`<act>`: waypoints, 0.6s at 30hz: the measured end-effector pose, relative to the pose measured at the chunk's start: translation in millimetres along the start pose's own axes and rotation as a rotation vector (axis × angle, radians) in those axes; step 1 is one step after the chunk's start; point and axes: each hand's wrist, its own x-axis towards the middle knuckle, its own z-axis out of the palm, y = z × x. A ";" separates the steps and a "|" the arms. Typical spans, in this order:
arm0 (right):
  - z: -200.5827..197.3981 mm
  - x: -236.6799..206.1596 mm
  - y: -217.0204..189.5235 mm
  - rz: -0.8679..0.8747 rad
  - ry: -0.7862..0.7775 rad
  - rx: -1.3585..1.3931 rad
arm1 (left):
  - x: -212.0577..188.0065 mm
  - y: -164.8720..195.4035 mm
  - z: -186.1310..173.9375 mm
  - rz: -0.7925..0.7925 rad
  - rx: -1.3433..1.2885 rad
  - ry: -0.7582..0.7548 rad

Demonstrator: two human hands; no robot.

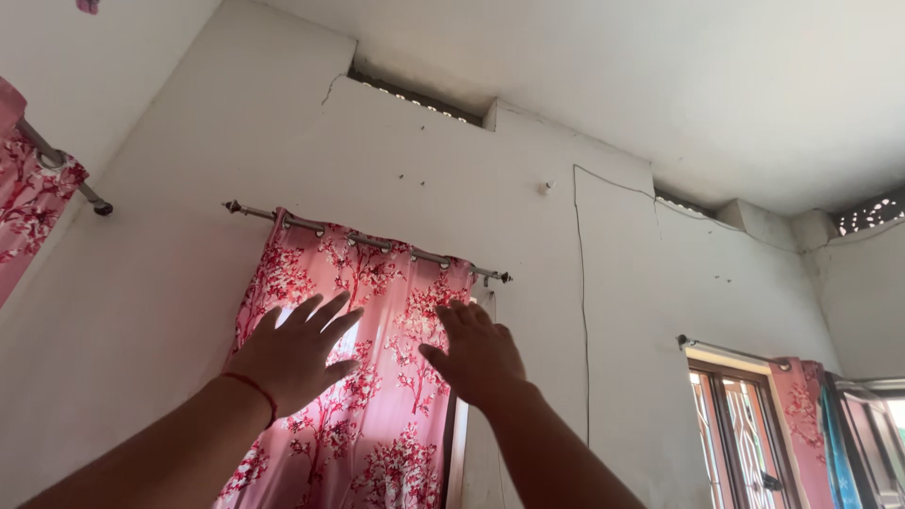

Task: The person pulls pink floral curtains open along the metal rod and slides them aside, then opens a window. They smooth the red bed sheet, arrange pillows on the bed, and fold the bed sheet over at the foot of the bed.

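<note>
A pink curtain (377,283) with a red blossom print hangs from a metal rod (396,247) over a bright window on the white wall. Both my arms reach up toward it. My left hand (292,353), with a red thread around the wrist, is spread open in front of the curtain's left half. My right hand (476,353) is open too, fingers together, at the curtain's right edge. Neither hand holds anything. Whether the palms touch the cloth cannot be told.
A second pink curtain (28,203) on its own rod hangs at the far left. At lower right is a wooden-framed window (745,424) with a pink curtain (801,405) pushed aside. A long crack (583,302) runs down the wall. Vent slots sit under the ceiling.
</note>
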 end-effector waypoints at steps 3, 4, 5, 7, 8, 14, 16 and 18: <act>-8.7 2.8 8.7 0.005 0.011 -0.004 | 7.1 -5.1 -6.6 0.008 -0.008 0.047; -10.3 2.7 10.9 0.007 0.023 -0.003 | 7.8 -6.1 -7.5 0.013 -0.017 0.062; -11.8 2.2 12.7 0.011 0.022 -0.007 | 7.6 -6.5 -8.5 0.012 -0.017 0.067; -13.9 0.1 15.4 0.016 0.007 -0.014 | 5.4 -6.3 -9.4 0.008 -0.024 0.068; -14.2 -0.4 15.9 0.025 -0.002 -0.014 | 4.4 -6.5 -9.3 0.004 -0.030 0.054; 0.3 -17.6 16.8 0.035 -0.056 -0.012 | -15.7 -4.7 7.7 0.012 -0.037 -0.007; 13.5 -27.0 15.7 0.025 -0.098 -0.028 | -25.9 -4.2 21.4 0.008 -0.055 -0.052; 28.7 -38.0 15.3 0.029 -0.143 -0.050 | -36.4 -1.5 36.8 0.029 -0.060 -0.107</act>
